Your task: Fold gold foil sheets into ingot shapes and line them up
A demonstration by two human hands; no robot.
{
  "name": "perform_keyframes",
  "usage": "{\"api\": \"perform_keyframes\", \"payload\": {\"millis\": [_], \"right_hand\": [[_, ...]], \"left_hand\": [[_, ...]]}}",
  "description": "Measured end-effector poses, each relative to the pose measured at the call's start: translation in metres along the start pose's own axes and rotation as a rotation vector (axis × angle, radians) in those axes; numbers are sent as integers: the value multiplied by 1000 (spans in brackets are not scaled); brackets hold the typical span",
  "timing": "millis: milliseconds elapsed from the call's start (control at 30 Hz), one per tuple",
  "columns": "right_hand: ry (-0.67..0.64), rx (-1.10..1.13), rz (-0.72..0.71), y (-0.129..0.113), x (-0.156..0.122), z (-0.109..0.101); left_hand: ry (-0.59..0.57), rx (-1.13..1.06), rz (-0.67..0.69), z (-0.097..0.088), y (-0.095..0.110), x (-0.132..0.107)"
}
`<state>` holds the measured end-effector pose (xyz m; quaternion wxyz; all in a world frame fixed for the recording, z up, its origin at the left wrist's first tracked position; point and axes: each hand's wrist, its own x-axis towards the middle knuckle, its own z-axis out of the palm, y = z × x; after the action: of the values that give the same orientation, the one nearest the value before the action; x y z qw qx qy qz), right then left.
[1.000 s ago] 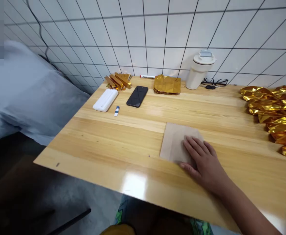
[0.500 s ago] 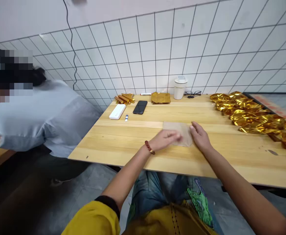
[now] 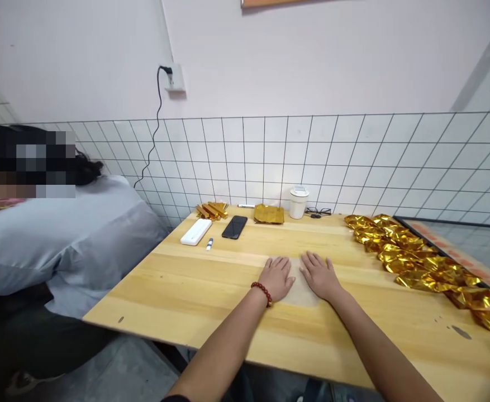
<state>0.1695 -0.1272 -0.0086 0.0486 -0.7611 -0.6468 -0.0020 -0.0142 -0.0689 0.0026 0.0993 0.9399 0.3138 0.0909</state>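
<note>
A thin, pale, see-through sheet (image 3: 298, 287) lies flat on the wooden table (image 3: 211, 301) in front of me. On its left side rests my left hand (image 3: 276, 274), palm down with fingers stretched out; a red bead bracelet circles that wrist. My right hand (image 3: 320, 276) lies flat over the sheet's right side, its fingers spread too. Neither hand grips anything. Parts of the sheet's left and right edges are hidden beneath the hands.
Crumpled gold foil pieces (image 3: 412, 254) run along the right side. Toward the back are a white power bank (image 3: 196, 231), a phone (image 3: 234, 227), a small tube (image 3: 209, 244), gold sheets (image 3: 269, 214), a lidded cup (image 3: 299, 202) and glasses (image 3: 318, 211). A person (image 3: 77, 240) leans at left.
Both hands have flattened onto the sheet; my left hand was raised and blurred over it, my right on edge at its side. The view has tilted up, showing more wall.
</note>
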Motion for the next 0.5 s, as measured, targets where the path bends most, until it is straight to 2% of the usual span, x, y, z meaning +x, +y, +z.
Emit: {"api": "perform_keyframes", "payload": {"millis": [67, 133, 233, 300, 367, 433, 500], "right_hand": [[34, 4, 79, 10, 4, 2], [73, 13, 95, 16, 6, 3], [171, 49, 31, 19, 5, 1], [212, 107, -70, 16, 2, -1], [161, 167, -222, 9, -3, -2], [48, 193, -348, 0, -7, -1], [-45, 188, -369, -8, -10, 0]], "left_hand": [[-5, -13, -8, -1, 0, 1], [-12, -23, -9, -1, 1, 1], [-18, -29, -18, -2, 2, 1], [-23, -28, -26, -2, 2, 1], [-33, -28, -25, -3, 2, 2], [-43, -22, -18, -3, 2, 2], [-51, -5, -19, -3, 2, 3]]}}
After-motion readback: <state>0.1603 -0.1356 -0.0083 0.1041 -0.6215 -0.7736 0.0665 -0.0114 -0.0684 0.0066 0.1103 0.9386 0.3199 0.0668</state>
